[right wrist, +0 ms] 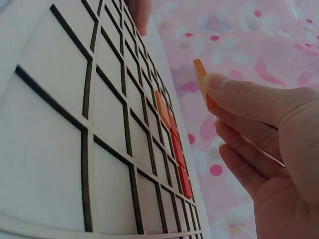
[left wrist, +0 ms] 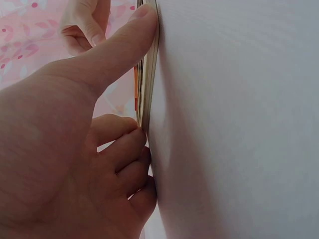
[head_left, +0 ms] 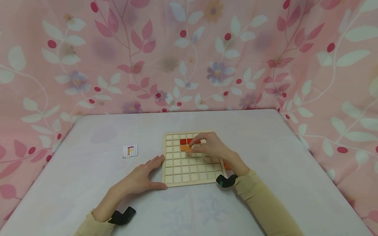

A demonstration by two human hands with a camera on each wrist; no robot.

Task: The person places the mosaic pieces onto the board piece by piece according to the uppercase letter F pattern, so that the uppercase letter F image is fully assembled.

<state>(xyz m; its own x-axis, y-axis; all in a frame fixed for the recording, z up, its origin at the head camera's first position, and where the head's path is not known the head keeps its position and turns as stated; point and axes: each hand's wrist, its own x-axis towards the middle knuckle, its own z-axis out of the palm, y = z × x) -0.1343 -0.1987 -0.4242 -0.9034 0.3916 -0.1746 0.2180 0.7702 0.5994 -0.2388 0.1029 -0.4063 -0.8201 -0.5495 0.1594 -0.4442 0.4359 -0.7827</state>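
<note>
A wooden grid board lies on the table in the head view. My right hand is over its far half, pinching an orange square tile between thumb and fingertips. Just below the held tile, an orange tile sits in a cell of the board. A row of red tiles runs beside it, farther from me. My left hand rests at the board's left edge, thumb by the near corner and fingertips higher along the side. The left wrist view shows its thumb touching the board's edge.
A small card printed with a coloured grid pattern lies left of the board. At the board's right edge an orange piece shows, partly hidden by my right wrist. A pink floral cloth hangs behind the pale table.
</note>
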